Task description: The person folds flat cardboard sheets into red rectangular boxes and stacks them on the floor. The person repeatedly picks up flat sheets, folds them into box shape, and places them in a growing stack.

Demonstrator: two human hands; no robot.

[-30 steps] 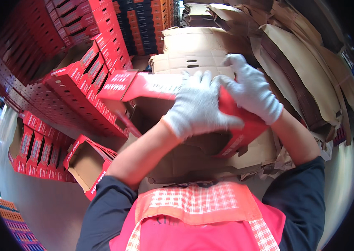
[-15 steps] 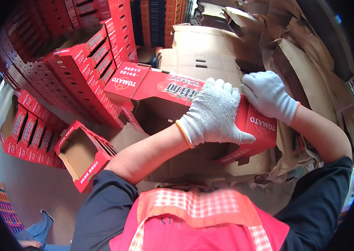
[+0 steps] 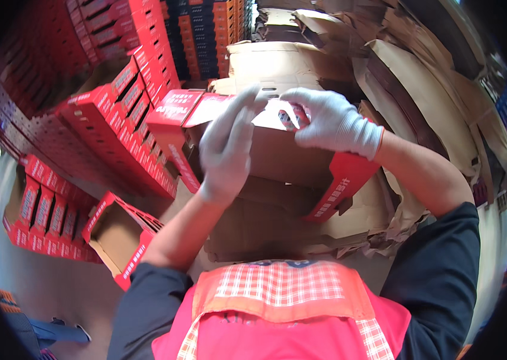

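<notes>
A red printed cardboard tray box [image 3: 340, 186] with a brown inside stands tilted in front of me on flat brown cardboard. Its hollow side faces me, and glare whitens part of its far panel. My left hand [image 3: 229, 144], in a pale grey knit glove, is raised over the box's left part with its fingers stretched out and nothing in them. Over the far panel's right part is my right hand [image 3: 334, 123], gloved likewise. Its fingers and thumb curve apart, and the printed panel shows in the gap between them. Whether its fingertips touch the panel is unclear.
Tall stacks of red boxes [image 3: 109, 114] rise at the left. Lower left are a smaller stack [image 3: 46, 210] and a single open red box [image 3: 118, 234] on the floor. Orange and dark blue stacks [image 3: 202, 39] stand behind. Brown cardboard sheets [image 3: 409, 90] pile up at the right.
My left hand has lifted off the box and moved left, fingers straightening. My right hand has shifted left and opened from its closed grip at the box's right end.
</notes>
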